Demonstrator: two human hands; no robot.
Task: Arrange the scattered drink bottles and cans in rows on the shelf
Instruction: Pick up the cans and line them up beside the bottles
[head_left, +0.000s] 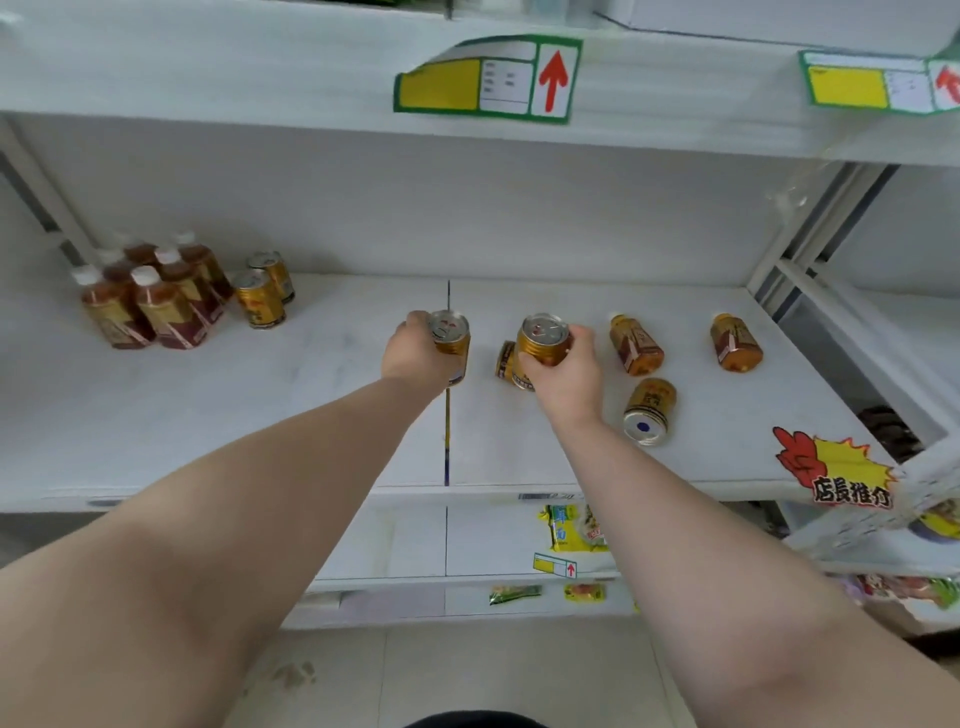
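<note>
My left hand grips a gold can upright over the middle of the white shelf. My right hand holds a second gold can just to the right. Behind that hand another gold can lies on the shelf, partly hidden. A further gold can lies on its side to the right. Two amber bottles lie flat further right. At the back left, several brown tea bottles stand in rows, with two gold cans upright beside them.
An upper shelf edge with green and yellow price tags hangs overhead. A red and yellow promo sign sticks out at the shelf's right front corner. Snack packets lie on the lower shelves. A metal upright bounds the right side.
</note>
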